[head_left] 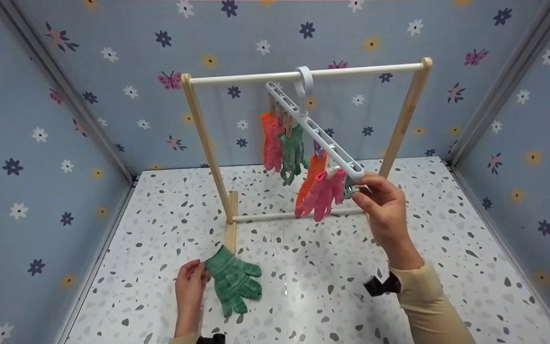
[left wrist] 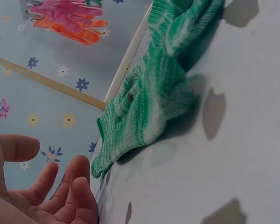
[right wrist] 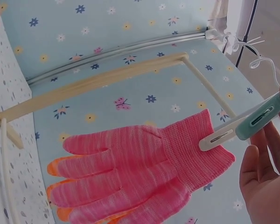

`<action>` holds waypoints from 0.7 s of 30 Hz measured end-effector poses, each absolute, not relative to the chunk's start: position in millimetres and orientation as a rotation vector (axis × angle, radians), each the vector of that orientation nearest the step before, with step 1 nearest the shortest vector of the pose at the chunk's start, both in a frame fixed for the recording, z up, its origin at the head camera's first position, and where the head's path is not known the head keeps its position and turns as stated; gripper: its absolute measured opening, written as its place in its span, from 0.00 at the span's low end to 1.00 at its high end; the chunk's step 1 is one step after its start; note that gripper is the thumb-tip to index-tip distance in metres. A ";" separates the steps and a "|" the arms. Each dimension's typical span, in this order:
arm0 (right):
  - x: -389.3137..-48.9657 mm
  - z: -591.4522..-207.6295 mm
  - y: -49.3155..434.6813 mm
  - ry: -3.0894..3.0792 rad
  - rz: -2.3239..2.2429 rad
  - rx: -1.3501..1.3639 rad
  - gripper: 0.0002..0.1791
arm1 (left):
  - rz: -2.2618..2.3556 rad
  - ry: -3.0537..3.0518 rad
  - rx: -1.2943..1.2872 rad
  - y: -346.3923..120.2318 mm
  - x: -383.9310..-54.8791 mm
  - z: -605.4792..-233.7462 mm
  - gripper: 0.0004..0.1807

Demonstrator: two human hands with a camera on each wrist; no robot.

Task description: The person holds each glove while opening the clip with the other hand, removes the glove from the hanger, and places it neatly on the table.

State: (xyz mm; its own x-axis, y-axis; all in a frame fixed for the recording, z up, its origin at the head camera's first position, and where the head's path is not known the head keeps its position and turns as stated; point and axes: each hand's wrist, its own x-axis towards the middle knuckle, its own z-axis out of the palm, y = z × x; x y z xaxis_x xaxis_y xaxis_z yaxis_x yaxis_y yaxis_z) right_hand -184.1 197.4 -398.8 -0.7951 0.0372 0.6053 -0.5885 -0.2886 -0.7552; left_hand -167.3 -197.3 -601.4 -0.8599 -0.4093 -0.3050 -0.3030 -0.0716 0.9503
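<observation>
A green knit glove (head_left: 234,282) lies on the speckled surface, its fingers pointing toward the person. My left hand (head_left: 190,286) is beside its cuff; in the left wrist view the thumb and loosely bent fingers (left wrist: 81,186) are apart, with nothing between them. At the near end of a white clip hanger (head_left: 330,145), my right hand (head_left: 385,210) pinches a green clothespin (right wrist: 261,116) between thumb and fingers. Next to that pin, a white clothespin (right wrist: 218,139) grips the cuff of a pink glove (right wrist: 130,168). An orange glove (head_left: 309,179) hangs just behind the pink one.
The hanger's hook (head_left: 305,81) loops over the top bar (head_left: 365,71) of a wooden rack. Farther along hang another orange glove (head_left: 266,126), a pink glove (head_left: 273,148) and a green glove (head_left: 293,148). Flowered panels (head_left: 26,143) enclose the sides and back.
</observation>
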 end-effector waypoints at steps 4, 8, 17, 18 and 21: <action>-184.3 -399.2 197.5 -1.566 2.130 0.690 0.13 | -2.086 -2.097 0.778 -197.9 -166.6 -599.8 0.20; -184.6 -399.4 197.6 -1.558 2.135 0.696 0.14 | -2.078 -2.108 0.746 -198.6 -165.8 -598.7 0.20; -184.8 -398.4 196.7 -1.568 2.118 0.693 0.13 | -1.982 -2.168 0.666 -199.2 -163.1 -597.5 0.18; -184.7 -398.4 196.7 -1.569 2.118 0.692 0.14 | -1.977 -2.174 0.654 -199.1 -162.8 -597.1 0.18; -184.8 -398.8 196.7 -1.576 2.114 0.691 0.13 | -1.976 -2.173 0.609 -198.6 -162.3 -596.9 0.17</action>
